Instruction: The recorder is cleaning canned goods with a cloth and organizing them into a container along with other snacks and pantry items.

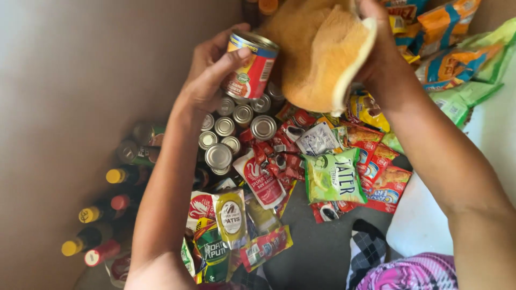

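The small round metal can with a red and orange label (251,67) is up in the air, above the bunch of other silver-topped cans (232,129) standing below it. The left hand (212,75) holds it — the thumb lies across the label and the fingers curl round the back, pinching the can tight. The can tips a little, with its shiny top toward the upper left.

Just to the right of the can is a soft, fluffy orange cloth (317,53). The right hand (379,48) grips it at its far edge. That hand's fingers are hidden in the cloth, so I cannot tell how they are set. The cloth sits just beside the can; I cannot tell if it touches.

To wipe well, I think the can should stay firm in the left hand and turn slowly, so the cloth meets every side — the top rim too.

Below the can lie many red sauce packets (269,161) and a green snack bag (333,177). Far down to the left of the can stand dark bottles with yellow and red caps (102,215) along a brown wall (80,80).
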